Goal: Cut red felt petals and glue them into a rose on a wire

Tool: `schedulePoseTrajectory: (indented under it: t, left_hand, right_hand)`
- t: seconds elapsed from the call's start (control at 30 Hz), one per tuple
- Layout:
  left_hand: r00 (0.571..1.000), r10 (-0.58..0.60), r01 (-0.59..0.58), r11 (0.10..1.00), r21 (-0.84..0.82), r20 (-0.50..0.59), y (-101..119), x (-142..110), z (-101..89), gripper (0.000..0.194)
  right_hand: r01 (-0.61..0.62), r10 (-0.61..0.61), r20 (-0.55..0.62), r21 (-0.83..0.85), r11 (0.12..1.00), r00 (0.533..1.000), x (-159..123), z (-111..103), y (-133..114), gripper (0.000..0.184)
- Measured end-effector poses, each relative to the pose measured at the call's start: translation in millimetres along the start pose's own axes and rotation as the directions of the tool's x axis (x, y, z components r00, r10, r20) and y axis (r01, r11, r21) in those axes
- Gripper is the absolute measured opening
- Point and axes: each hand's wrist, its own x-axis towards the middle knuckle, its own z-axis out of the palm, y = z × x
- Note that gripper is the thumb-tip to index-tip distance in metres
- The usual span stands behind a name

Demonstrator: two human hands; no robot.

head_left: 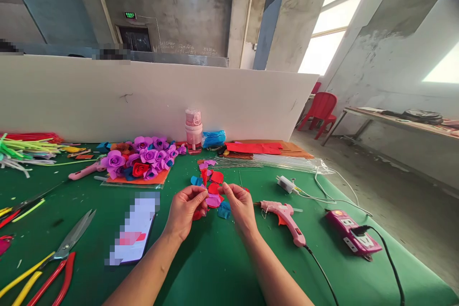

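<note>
My left hand (184,210) is closed in a pinch around a small upright piece of red crepe paper (204,177). To its right, my right hand (243,210) has thumb and forefinger pressed together; whatever lies between them is too small to make out. Loose petals lie behind and between the hands: red petals (216,177), a purple petal (214,200) and a blue petal (224,210). A pink hot glue gun (285,215) rests on its side, right of my right hand.
A phone (132,229) and large scissors (68,244) lie to the left. Finished paper roses (147,155) are heaped behind the phone. A pink bottle (194,131) stands against the white board (154,100). A corded power strip (353,234) and a charger (286,184) sit right.
</note>
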Motion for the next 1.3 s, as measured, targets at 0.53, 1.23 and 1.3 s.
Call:
schedulePoseTrajectory:
  t: [0.53,1.23,1.3]
  left_hand:
    - [0.968,0.224,-0.223,0.975,0.019,-0.109,8.0,14.9,-17.7,0.021]
    - [0.945,0.254,-0.279,0.955,-0.099,-0.208,14.8,17.9,-25.4,0.024]
    - [0.946,0.251,-0.277,0.955,-0.109,-0.202,14.9,18.5,-26.1,0.025]
  right_hand:
    - [0.066,-0.091,-0.159,-0.156,0.985,0.983,3.6,-18.1,-15.6,0.029]
    - [0.156,-0.273,-0.155,-0.523,0.838,0.949,23.5,-13.0,-32.0,0.026]
    - [0.159,-0.247,-0.078,-0.575,0.803,0.966,23.7,-21.6,-30.1,0.018]
